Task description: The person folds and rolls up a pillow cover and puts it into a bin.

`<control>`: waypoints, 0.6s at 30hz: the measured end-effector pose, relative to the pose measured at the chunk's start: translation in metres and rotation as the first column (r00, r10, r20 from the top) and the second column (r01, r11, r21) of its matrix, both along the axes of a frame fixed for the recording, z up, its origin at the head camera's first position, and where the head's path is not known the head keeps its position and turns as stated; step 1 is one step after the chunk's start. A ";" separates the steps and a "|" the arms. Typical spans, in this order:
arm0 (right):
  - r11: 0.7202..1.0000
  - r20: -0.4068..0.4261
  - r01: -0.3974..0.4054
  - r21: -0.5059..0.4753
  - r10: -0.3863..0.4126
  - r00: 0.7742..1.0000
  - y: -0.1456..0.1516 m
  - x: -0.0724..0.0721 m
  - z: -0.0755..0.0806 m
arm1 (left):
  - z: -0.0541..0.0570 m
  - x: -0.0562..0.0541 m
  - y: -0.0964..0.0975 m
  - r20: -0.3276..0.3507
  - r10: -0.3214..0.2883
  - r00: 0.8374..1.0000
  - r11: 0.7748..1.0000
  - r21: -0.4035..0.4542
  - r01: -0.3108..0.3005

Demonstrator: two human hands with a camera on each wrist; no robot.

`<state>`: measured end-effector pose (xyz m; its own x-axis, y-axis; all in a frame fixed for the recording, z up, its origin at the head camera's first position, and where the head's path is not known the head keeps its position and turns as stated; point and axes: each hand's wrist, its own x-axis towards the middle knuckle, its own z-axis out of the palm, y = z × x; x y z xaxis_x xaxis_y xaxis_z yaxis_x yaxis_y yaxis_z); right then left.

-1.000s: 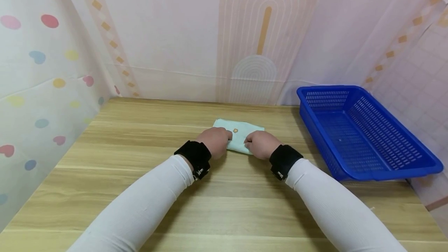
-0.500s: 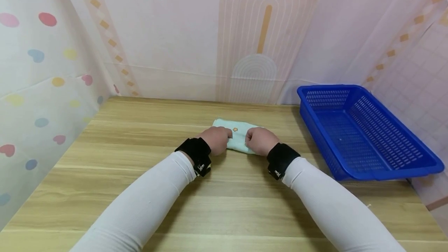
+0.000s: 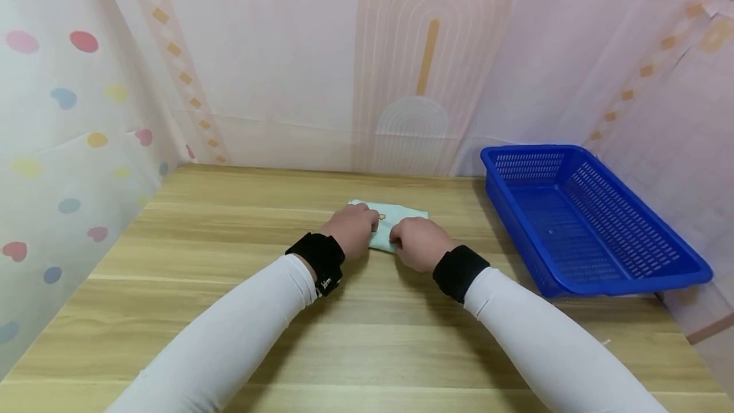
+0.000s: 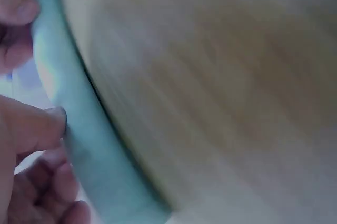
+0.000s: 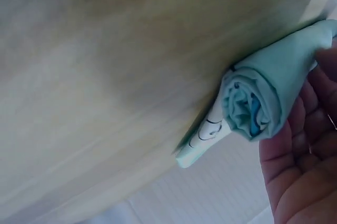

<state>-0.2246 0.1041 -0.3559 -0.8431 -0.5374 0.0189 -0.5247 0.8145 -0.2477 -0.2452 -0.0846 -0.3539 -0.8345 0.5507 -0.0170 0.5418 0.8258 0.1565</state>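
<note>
A mint-green cloth (image 3: 385, 232) with a small orange flower print lies on the wooden table, partly covered by both hands. Its near edge is wound into a tight roll, whose spiral end (image 5: 248, 107) faces the right wrist view; a flat flap with black line drawing sticks out beneath. My left hand (image 3: 351, 229) grips the roll's left part, thumb and fingers bent around it. With curled fingers, my right hand (image 3: 423, 244) holds the roll farther right. Along its length, the roll (image 4: 84, 113) crosses the left wrist view between thumb and fingers.
A blue plastic basket (image 3: 518, 225) with slotted sides stands at the table's right side. Behind the wooden table (image 3: 241, 234) hangs a pale patterned curtain (image 3: 275, 62); another with coloured dots (image 3: 63, 145) hangs at the left.
My right hand has shifted left along the cloth, closer to the left hand. The left fingers now reach a little farther over the cloth. The head view has tilted slightly.
</note>
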 end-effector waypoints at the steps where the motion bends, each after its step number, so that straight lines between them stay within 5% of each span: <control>1: 1.000 0.000 -0.004 0.006 0.004 1.000 0.000 0.000 0.000 | 0.000 0.003 0.000 -0.072 -0.040 0.997 0.999 -0.033 0.038; 4: 1.000 0.009 -0.001 0.017 0.001 1.000 -0.001 0.001 0.000 | 0.000 0.012 0.000 -0.195 -0.129 0.972 0.988 -0.115 0.108; 9: 0.999 0.015 0.008 0.034 -0.009 1.000 0.000 0.000 -0.001 | 0.000 0.017 0.001 -0.166 -0.108 0.980 0.990 -0.111 0.090; 18: 0.997 -0.042 -0.033 0.073 0.036 0.998 -0.001 0.000 -0.008 | -0.008 0.008 0.003 -0.145 -0.051 0.988 0.994 -0.103 0.036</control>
<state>-0.2248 0.1029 -0.3638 -0.8233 -0.5675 0.0148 -0.5617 0.8107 -0.1651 -0.2375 -0.0817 -0.3618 -0.8075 0.5880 0.0480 0.5882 0.8086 -0.0098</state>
